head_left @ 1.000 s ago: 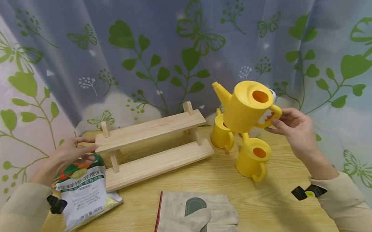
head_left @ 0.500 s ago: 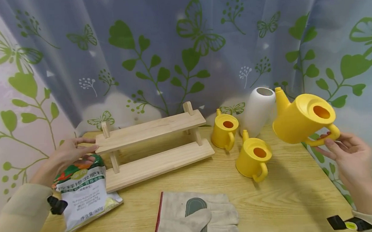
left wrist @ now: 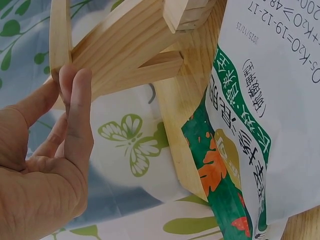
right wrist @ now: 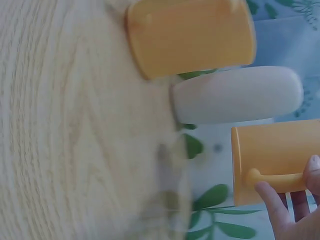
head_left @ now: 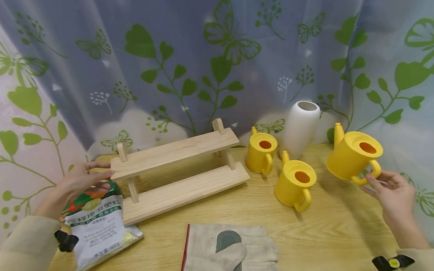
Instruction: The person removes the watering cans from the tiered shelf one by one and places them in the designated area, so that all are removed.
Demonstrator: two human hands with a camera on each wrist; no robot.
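My right hand (head_left: 396,197) grips the handle of a yellow watering can (head_left: 352,156), spout to the upper left. In the right wrist view, this watering can (right wrist: 280,155) appears raised off the table, with fingers and thumb round its handle. At the far left, my left hand (head_left: 80,182) pinches the end of the two-tier wooden shelf (head_left: 178,151) between thumb and fingers. The left wrist view shows those fingertips (left wrist: 82,80) against the end of the shelf's board (left wrist: 125,40). Two more yellow watering cans, one farther back (head_left: 261,153) and one nearer (head_left: 295,184), stand right of the shelf.
A white vase (head_left: 300,128) stands behind the nearer can, left of the held one. The fertilizer bag (head_left: 98,227) lies beneath my left hand, against the shelf. Work gloves (head_left: 228,250) lie at the table's front. A patterned curtain (head_left: 185,53) closes the back and sides.
The held watering can first moved right, uncovering the white vase, then dropped lower and slightly back left. My left hand and the shelf have stayed in place.
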